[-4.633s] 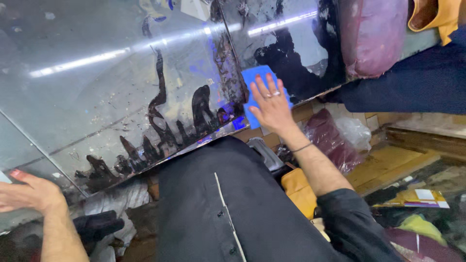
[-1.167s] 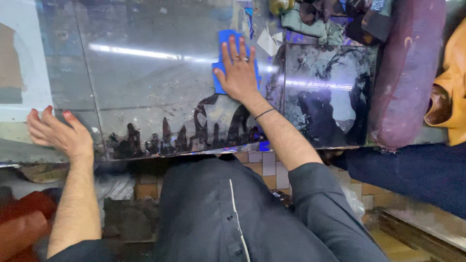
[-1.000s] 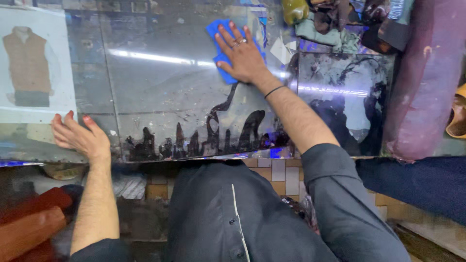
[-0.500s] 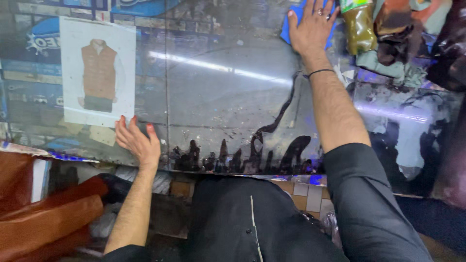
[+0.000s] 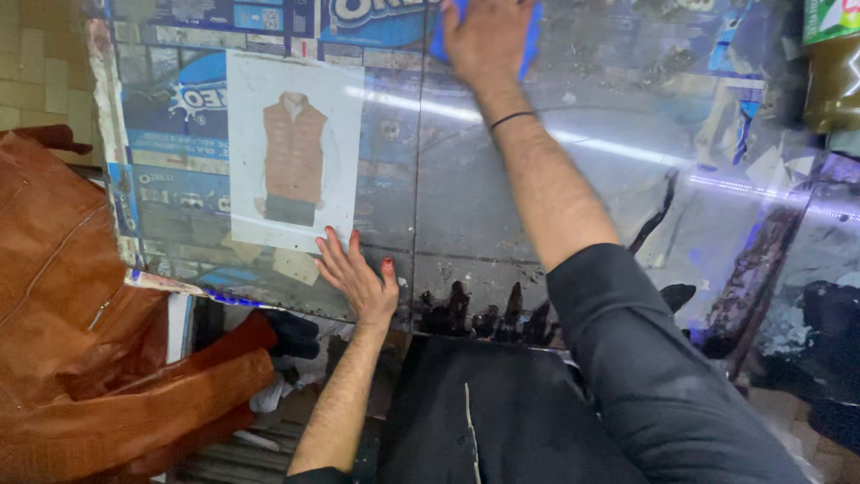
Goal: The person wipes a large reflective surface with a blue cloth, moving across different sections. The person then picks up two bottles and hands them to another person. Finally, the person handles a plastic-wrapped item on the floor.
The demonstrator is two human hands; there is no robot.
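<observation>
A brown leather jacket is seen hanging well to the left of the glass tabletop, below its left edge. Under the glass, toward its left part, a white sheet picturing a brown quilted vest is laid flat, with blue printed packaging spread out around it. The left hand is pressed flat on the glass at the near edge, just below the lower right corner of that sheet; its fingers are spread and nothing is held in it, and red polish is seen on the nails. To the right of the sheet, at the far edge of the glass, the right hand is laid palm down on a blue cloth, which is pinned against the glass beneath it; a thin dark band is worn at the wrist, and the arm is covered from the elbow by a black sleeve. Dark stains are seen along the near edge of the glass. At the far right corner of the glass, a bottle of greenish liquid is stood.
</observation>
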